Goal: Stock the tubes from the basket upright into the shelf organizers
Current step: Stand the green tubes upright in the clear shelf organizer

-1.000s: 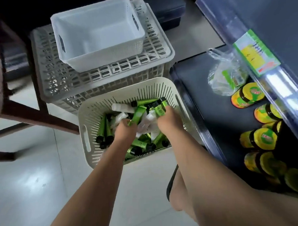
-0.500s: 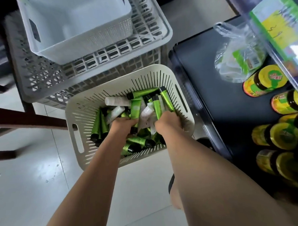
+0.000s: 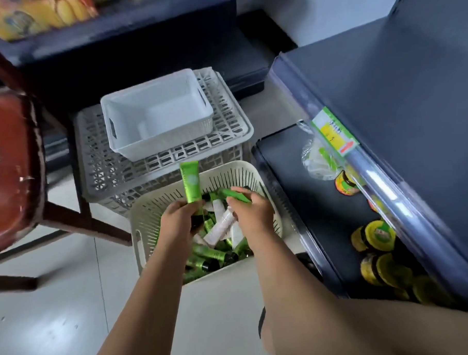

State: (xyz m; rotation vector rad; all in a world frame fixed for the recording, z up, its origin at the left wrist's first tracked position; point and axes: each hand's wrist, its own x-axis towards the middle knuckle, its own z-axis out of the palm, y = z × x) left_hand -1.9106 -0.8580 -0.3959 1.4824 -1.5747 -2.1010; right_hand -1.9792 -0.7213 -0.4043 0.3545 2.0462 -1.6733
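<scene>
My left hand [image 3: 179, 220] grips a green tube [image 3: 190, 182] upright above the basket [image 3: 148, 216]. My right hand [image 3: 252, 212] pinches a second tube [image 3: 232, 195].

Over the cream basket [image 3: 149, 224] of tubes, the left hand [image 3: 177, 220] grips an upright green tube [image 3: 190, 182] while the right hand [image 3: 252, 212] holds another green tube [image 3: 232, 195] lying tilted.

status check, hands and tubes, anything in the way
Left hand grips upright green tube. Right hand holds second green tube above basket. No blockage seen.
</scene>
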